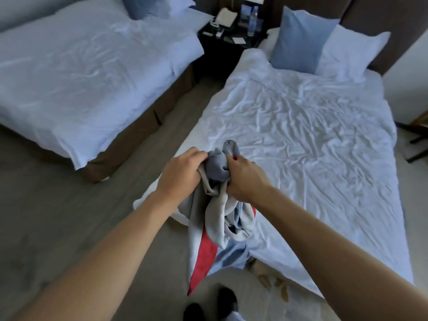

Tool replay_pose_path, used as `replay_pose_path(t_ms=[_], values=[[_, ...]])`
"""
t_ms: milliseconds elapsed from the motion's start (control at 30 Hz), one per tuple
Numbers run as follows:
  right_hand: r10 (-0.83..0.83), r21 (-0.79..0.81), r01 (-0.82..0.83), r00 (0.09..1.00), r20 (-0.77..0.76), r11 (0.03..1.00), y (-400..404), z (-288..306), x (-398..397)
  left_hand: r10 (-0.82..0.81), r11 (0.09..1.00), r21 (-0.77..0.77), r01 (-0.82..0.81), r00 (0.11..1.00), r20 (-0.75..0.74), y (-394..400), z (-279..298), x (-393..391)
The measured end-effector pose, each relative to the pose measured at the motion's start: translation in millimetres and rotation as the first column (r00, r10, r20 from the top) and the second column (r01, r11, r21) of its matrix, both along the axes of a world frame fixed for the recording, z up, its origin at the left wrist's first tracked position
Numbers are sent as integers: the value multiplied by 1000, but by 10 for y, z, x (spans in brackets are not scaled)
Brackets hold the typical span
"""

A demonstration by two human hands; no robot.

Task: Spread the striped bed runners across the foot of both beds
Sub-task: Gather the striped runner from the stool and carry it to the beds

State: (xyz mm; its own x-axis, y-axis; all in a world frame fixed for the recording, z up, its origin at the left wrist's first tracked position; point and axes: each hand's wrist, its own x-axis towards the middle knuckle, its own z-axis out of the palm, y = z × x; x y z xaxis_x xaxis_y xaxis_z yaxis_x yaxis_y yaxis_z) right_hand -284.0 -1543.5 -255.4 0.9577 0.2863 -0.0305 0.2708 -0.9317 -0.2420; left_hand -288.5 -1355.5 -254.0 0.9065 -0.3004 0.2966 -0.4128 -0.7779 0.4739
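Both grips, left hand [179, 173] and right hand [245, 179], clutch the bunched striped bed runner [215, 205] above the near bed's [312, 135] foot corner; its red stripe hangs floorward. Second bed [81, 72] lies well apart.

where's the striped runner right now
In the head view the striped runner is bunched low in the centre, gripped by the left hand and the right hand and hanging over the near corner of the right bed.

Grey carpet [58, 216] is stretching between the furniture, and a dark nightstand [222, 46] is standing against the brown headboard wall [379, 24].
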Motion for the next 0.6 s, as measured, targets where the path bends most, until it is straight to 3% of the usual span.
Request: replay_pose_path(t_ms=[367, 600], values=[[174, 81, -177, 984, 44, 981, 1964, -24, 1812, 248, 963, 97, -250, 968, 42, 1860, 161, 1494], [273, 130, -273, 962, 21, 953, 3238, 41, 2956, 402, 912, 99, -398, 915, -31, 3082, 202, 2490]])
